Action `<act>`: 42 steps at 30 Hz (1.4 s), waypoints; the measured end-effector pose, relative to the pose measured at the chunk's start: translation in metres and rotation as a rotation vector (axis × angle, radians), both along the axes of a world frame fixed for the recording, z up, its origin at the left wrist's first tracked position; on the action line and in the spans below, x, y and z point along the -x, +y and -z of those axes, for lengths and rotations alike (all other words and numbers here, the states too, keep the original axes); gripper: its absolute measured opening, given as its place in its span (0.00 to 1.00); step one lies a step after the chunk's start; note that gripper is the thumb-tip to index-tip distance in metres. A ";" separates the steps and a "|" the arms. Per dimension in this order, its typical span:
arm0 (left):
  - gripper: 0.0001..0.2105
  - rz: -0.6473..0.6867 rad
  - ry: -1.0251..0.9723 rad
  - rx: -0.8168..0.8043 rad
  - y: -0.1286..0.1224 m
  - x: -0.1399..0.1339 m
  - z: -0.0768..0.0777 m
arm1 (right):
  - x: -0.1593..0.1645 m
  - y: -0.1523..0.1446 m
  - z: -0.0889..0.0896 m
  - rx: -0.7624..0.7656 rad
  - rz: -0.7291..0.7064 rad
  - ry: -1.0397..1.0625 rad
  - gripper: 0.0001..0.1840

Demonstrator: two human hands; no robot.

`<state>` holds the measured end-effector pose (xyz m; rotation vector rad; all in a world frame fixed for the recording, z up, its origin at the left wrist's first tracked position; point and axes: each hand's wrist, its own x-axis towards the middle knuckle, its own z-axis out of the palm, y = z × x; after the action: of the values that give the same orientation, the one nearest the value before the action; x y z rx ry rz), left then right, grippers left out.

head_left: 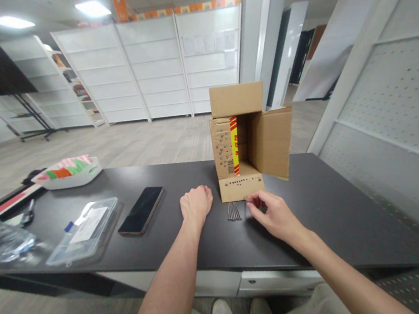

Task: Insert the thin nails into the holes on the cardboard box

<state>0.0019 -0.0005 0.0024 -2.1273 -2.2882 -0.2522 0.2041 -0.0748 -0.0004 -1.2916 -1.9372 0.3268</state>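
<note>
My left hand (197, 203) is closed in a fist on the dark table, left of the cardboard box; whether anything is inside it is hidden. My right hand (269, 210) pinches thumb and fingers together beside the lower right corner of the box's front flap (237, 194). A small dark tip shows at those fingertips, too small to name. Several thin metal nails or screws (233, 211) lie side by side between my hands, just below the flap. The open cardboard box (248, 147) has rows of small holes in that flap and many grey round spots on its left panel (223, 145).
On the black table (333, 203), left of my hands, lie a phone (142, 211) and a clear plastic case (84, 231). Farther left are a water bottle (1, 238) and a white basket (69, 180) with colourful packets. A perforated white panel (396, 93) stands along the right.
</note>
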 end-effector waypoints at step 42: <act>0.24 0.005 0.015 -0.010 0.002 0.000 0.003 | 0.006 -0.012 0.012 0.046 -0.157 -0.253 0.05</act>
<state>0.0019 0.0010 -0.0001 -2.1228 -2.2688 -0.2464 0.1981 -0.0866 -0.0119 -1.2621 -2.2634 0.2987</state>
